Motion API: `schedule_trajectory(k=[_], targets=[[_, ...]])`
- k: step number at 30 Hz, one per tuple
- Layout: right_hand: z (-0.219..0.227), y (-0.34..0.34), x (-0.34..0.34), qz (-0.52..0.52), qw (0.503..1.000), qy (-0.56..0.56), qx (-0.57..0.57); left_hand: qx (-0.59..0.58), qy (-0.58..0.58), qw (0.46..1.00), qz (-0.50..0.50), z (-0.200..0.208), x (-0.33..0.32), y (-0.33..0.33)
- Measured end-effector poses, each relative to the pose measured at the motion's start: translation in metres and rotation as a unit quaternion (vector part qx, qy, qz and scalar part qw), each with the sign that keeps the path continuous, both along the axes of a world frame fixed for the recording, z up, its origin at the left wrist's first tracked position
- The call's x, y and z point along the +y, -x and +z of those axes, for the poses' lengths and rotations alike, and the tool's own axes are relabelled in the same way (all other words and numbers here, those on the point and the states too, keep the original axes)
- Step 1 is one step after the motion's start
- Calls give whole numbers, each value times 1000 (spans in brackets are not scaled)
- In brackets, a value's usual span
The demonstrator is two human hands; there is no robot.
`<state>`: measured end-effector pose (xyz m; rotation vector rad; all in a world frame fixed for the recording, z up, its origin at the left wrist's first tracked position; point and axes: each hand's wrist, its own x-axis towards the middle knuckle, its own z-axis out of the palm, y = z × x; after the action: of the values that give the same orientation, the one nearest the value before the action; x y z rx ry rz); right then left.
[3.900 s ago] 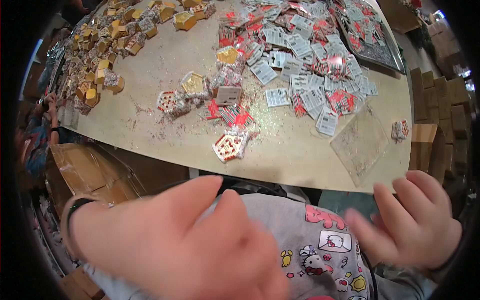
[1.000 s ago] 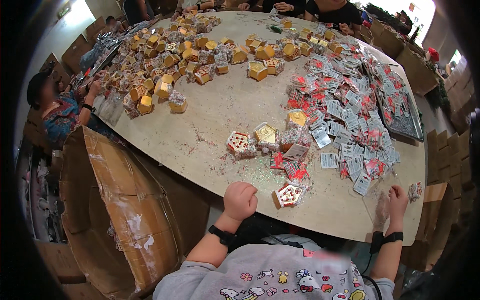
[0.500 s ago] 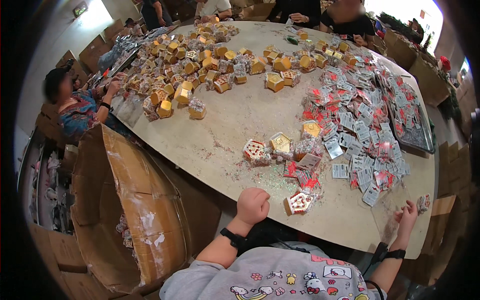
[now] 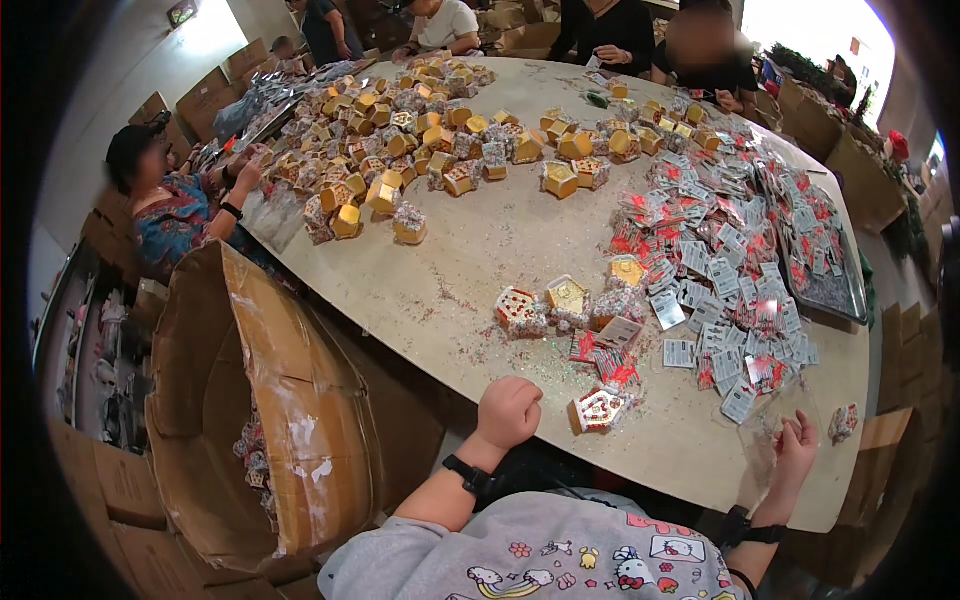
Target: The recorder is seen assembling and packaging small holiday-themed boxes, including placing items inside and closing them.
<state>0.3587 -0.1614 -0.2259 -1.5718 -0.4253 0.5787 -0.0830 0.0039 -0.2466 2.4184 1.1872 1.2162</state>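
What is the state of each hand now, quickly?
Left hand: closed fist; contents cannot be told.
Right hand: partly open, loosely curled, nothing visibly held.

I'm getting blown-out white light from the opening (image 4: 825, 45) past the far right of the table (image 4: 480, 235), plus glare on the wall (image 4: 222, 32) beyond its far left. Underneath it's murky, and fisheye bends its edges, but my left hand (image 4: 510, 412) looks clear enough.

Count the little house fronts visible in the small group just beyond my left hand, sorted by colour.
Gold house fronts: 2
Red-and-white house fronts: 2
Total: 4
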Motion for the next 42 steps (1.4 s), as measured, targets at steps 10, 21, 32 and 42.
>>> schedule_trajectory(k=[10,21,32,42], targets=[[2,92,31,140,983,-26,114,1,-7,1000,13,0,-1,-2],[-19,115,41,192,944,-120,240,9,-4,1000,17,-2,0,-4],[-24,104,34,221,935,-126,248,18,-9,999,40,-4,0,-9],[-28,104,35,260,929,-130,228,31,-10,998,52,-3,1,-9]])
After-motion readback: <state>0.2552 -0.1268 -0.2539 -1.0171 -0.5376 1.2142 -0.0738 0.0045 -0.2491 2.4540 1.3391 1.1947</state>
